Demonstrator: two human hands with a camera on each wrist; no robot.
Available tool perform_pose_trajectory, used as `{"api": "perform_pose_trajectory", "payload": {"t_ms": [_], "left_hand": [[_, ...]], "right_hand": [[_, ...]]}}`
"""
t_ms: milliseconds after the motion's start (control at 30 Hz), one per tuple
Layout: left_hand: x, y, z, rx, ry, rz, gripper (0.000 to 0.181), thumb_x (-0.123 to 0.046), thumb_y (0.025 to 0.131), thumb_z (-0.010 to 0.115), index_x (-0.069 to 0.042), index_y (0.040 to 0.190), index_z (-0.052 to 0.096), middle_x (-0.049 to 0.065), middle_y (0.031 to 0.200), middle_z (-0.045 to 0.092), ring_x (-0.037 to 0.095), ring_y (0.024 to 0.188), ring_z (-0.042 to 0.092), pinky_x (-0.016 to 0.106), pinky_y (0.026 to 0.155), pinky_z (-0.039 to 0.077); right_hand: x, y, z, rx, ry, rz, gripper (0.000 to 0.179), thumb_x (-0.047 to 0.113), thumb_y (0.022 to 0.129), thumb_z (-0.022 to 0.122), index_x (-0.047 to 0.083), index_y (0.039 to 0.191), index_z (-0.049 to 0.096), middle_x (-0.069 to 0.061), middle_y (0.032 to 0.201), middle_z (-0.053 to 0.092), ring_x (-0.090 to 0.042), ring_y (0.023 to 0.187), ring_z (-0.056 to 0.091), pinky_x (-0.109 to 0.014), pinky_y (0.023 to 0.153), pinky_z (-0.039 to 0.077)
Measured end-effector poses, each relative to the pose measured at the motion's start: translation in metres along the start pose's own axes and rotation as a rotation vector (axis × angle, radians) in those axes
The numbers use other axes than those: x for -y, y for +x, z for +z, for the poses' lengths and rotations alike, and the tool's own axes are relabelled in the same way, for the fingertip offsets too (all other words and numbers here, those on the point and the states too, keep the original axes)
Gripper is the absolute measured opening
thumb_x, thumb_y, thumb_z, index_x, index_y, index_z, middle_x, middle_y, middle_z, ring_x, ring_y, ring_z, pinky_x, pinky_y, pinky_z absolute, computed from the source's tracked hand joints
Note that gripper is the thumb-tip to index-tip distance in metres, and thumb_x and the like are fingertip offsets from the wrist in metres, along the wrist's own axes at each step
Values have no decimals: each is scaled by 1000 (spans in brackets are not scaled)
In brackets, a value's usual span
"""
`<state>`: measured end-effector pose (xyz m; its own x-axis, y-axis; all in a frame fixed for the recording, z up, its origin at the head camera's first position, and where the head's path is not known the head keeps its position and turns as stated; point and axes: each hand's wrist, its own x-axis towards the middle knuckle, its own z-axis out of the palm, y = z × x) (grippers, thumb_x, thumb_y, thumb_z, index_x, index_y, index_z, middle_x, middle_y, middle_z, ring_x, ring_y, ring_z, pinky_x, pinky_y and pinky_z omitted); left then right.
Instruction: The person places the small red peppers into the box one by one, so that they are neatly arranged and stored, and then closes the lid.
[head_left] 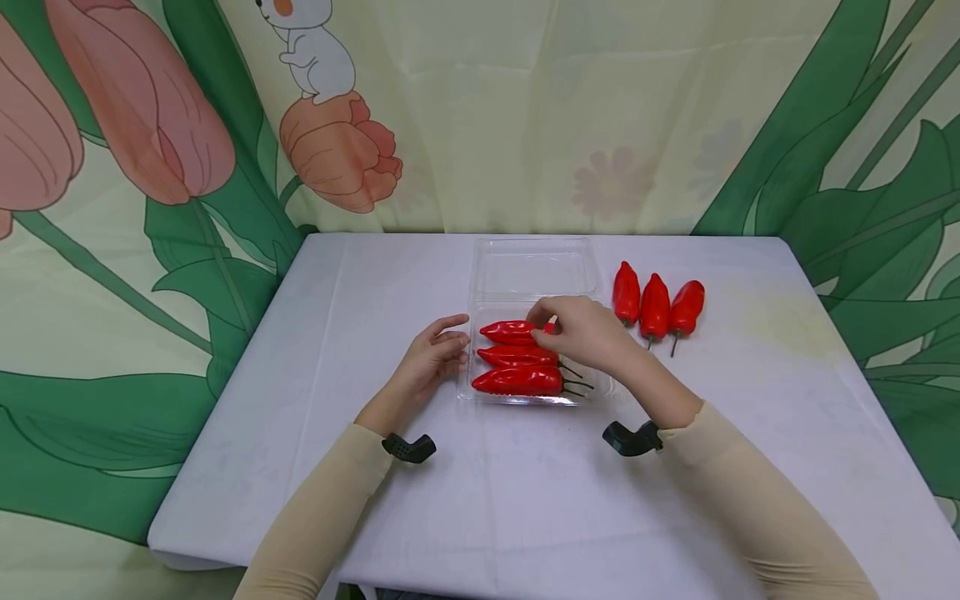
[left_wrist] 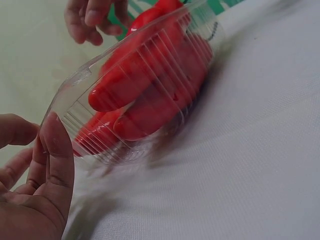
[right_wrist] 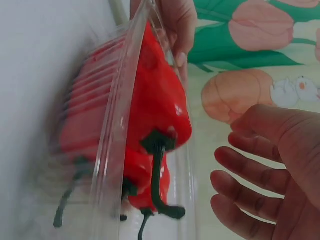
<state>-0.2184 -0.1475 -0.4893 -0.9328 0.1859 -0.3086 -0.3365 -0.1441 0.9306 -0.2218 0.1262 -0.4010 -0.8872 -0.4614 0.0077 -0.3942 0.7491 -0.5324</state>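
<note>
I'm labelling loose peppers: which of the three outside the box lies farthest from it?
The rightmost long, glossy red pepper in the head view; the other two lie between it and the clear plastic box.

Head view bright, evenly lit; small glossy highlights on red peppers (head_left: 517,381); soft shadows on white tablecloth (head_left: 427,521). Wrist views dimmer, hazier, softer.

Between the table's (head_left: 491,508) near edge and the plastic container (head_left: 525,400) a hand could pass. Left fingers (head_left: 448,322) bar its side toward the left edge; right fingers (head_left: 542,311) overhang its peppers (head_left: 517,381). Its open lid (head_left: 534,267) blocks the far edge, three loose peppers (head_left: 655,307) the far right corner.
</note>
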Motion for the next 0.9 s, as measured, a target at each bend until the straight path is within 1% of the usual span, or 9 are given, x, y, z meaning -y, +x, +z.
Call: {"api": "perform_pose_trajectory", "payload": {"t_ms": [267,433,633,700,800,900], "left_hand": [[0,-1,0,5,-6,9,48,-14,101,65,-16,148,51,1,101,68,13,73,64,21,71,59],[-1,-2,1,5,8,14,49,-14,102,65,-16,148,50,1,101,68,13,73,63,21,72,59],[-1,-3,2,2,9,13,48,-14,102,65,-16,148,51,1,101,68,13,74,63,21,72,59],[-1,-3,2,3,9,15,48,-15,102,65,-16,148,51,1,100,68,13,74,63,21,72,59],[0,-1,2,3,9,17,48,-15,102,65,-16,148,51,1,99,68,13,74,64,21,72,59],[0,0,1,5,4,13,48,-15,102,65,-16,148,51,0,98,68,13,74,64,21,72,59]], "right_hand": [[-14,-6,-12,-101,-21,59,30,20,90,74,11,119,73,-8,105,75,-25,88,68,-36,70,61],[-26,-11,-17,-168,-27,95,27,20,92,71,11,117,73,-9,103,75,-27,87,68,-37,68,61],[-44,-18,-23,-241,-9,175,28,17,90,72,9,117,73,-14,106,75,-31,89,67,-42,70,61],[-50,-22,-24,-260,-4,201,29,16,89,72,8,117,72,-14,104,75,-30,85,67,-41,68,60],[-59,-26,-26,-279,-4,234,29,16,90,70,7,117,72,-15,101,74,-28,78,64,-34,63,56],[-68,-30,-28,-287,-8,266,30,16,91,69,5,118,71,-16,100,73,-27,73,61,-31,58,52]]}}
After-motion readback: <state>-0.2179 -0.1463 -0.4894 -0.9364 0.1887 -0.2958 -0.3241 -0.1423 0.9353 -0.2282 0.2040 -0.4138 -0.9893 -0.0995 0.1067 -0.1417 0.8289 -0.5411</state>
